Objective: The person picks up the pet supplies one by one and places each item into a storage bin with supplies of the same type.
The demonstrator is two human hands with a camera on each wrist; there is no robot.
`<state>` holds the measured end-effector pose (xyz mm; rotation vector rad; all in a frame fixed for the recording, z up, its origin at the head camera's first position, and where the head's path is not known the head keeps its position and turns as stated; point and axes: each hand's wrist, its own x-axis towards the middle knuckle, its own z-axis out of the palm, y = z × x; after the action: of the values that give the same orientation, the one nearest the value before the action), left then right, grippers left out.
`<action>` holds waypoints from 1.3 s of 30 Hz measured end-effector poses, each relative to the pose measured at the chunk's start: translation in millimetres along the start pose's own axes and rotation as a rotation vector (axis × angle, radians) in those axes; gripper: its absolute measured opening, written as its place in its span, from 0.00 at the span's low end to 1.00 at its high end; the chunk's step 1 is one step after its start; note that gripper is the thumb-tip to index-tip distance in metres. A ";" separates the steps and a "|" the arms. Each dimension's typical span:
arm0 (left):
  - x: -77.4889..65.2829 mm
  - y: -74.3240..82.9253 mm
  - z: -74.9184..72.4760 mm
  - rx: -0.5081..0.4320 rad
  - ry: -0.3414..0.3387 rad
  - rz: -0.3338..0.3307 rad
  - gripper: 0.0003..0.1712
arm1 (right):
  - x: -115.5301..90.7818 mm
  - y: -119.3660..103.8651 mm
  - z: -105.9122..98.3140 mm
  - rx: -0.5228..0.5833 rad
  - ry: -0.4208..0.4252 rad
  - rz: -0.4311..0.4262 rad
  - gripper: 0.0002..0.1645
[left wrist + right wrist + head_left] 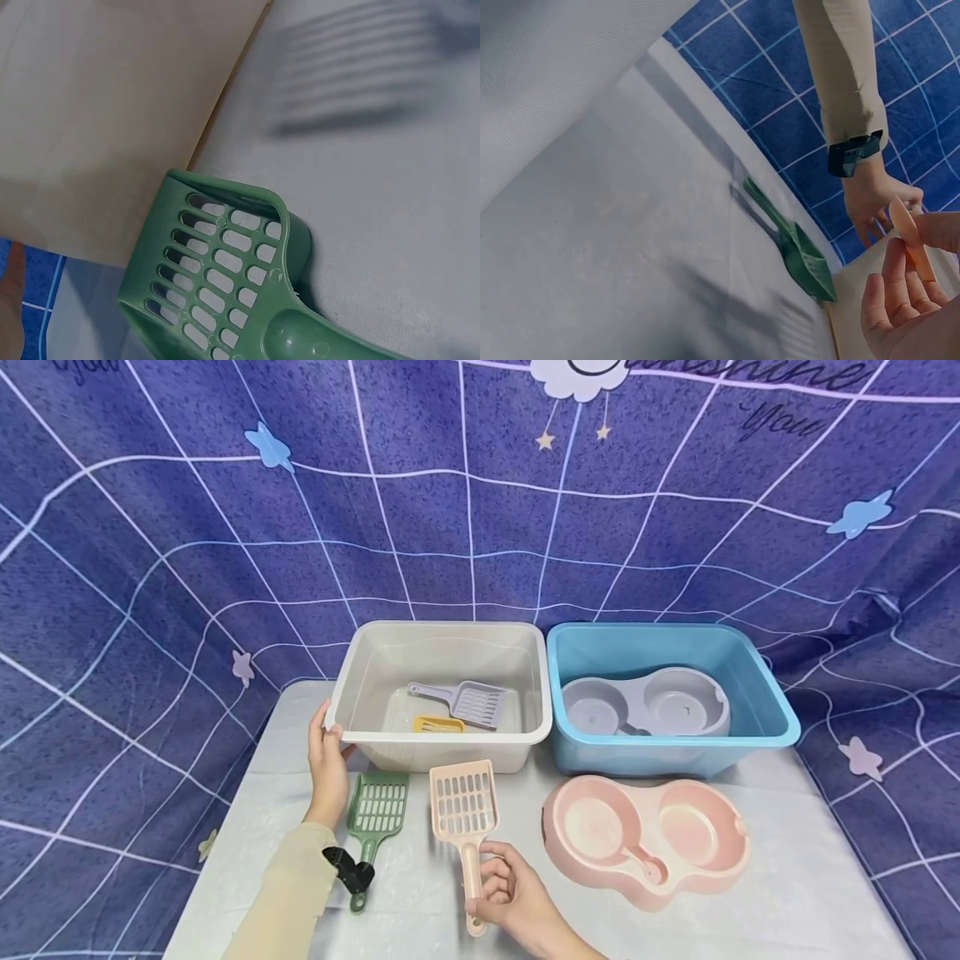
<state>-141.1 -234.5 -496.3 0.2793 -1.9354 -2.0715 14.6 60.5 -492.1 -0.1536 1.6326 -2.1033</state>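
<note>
Two tubs stood on the bench (412, 902): the grey tub (405, 755) and, just beside its right, the blue tub (637, 760). There were two double bowls: the purple double bowl (636, 693) sat inside the blue tub, right of the grey tub, and the pink double bowl (647, 814) lay in front and to the right of the grey tub. Three scoops showed: the purple scoop (459, 697) inside the grey tub, the green scoop (370, 843) in front of its left part, and the peach scoop (465, 839) in front of its middle. One yellow slotted piece (439, 720), partly hidden by the front wall, lay inside the grey tub. Both hands were in view. The left hand (327, 777) gripped the grey tub at its left front corner, fingers and thumb curled about the rim. The right hand (517, 897) pinched the peach scoop's handle, the thumb on one side and the fingers on the other, so the handle ran between them and the slotted blade pointed toward the grey tub, held above the bench.
</note>
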 end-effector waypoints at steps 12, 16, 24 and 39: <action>-0.2 -0.3 0.2 -0.017 0.011 0.007 0.31 | -5.7 -11.5 -3.6 -0.002 0.000 -0.046 0.45; -3.1 5.8 1.1 -0.018 0.003 0.003 0.31 | -7.2 -15.0 -3.4 -0.005 0.004 -0.069 0.45; -14.7 26.9 7.5 -0.003 -0.015 0.006 0.30 | -8.4 -21.5 -4.1 -0.009 -0.003 -0.074 0.45; -16.0 29.6 8.7 0.008 -0.016 0.013 0.30 | -11.9 -33.9 -2.5 -0.046 0.004 -0.169 0.43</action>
<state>-126.6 -222.5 -467.1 0.2518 -1.9498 -2.0651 14.3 74.0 -458.6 -0.3123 1.7246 -2.1908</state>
